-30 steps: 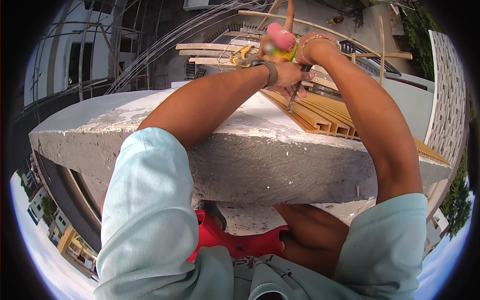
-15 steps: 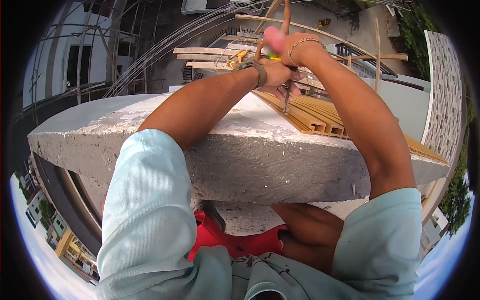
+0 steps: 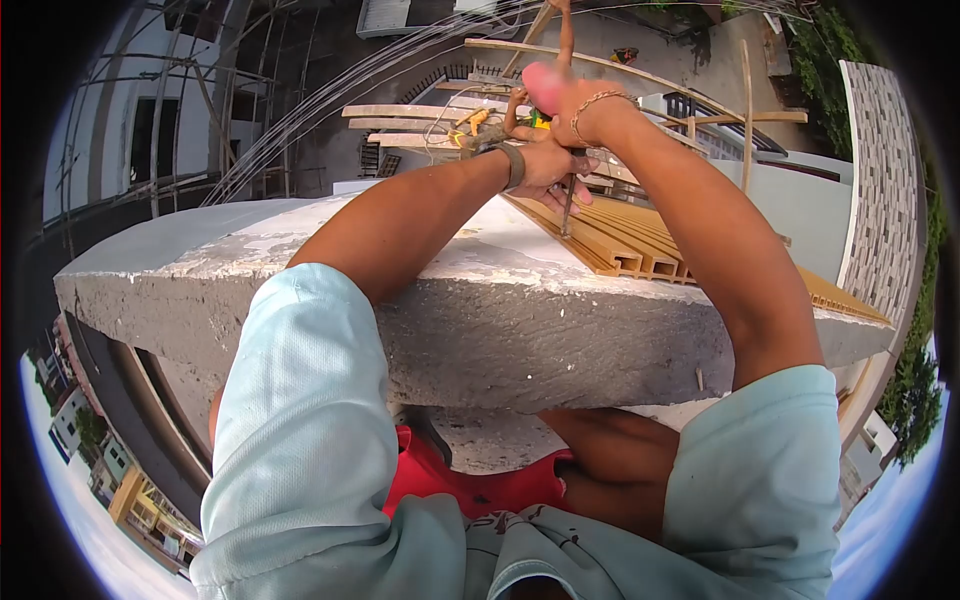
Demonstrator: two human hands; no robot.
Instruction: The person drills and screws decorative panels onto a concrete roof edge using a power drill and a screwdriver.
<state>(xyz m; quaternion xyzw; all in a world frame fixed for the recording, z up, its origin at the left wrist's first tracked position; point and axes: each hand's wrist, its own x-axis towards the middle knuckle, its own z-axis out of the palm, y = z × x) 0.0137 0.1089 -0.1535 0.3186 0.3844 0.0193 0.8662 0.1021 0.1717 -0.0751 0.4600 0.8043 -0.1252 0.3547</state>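
Note:
My left hand (image 3: 545, 168), with a dark band at its wrist, reaches over the ledge with its fingers around a thin metal rod (image 3: 568, 208). The rod stands nearly upright, and its lower tip meets the edge of the brown ribbed panels (image 3: 630, 235). Just above is my right hand (image 3: 580, 112), with a bracelet at its wrist. It looks closed over the rod's upper end, but its fingers and whatever they hold are hidden. The panels have hollow, open ends and lie along the far side of the concrete ledge (image 3: 540, 340).
Beyond the ledge, a person in a pink-red head covering (image 3: 540, 85) is partly behind my right hand. Wooden planks (image 3: 400, 112), a yellow tool (image 3: 468, 125) and cables (image 3: 300, 120) are below. At the right stands a brick-patterned wall (image 3: 880, 170).
The view has shifted slightly, and both hands appear a little lower and farther left. The rod stays against the panel edge. The other person's head shows a bit more.

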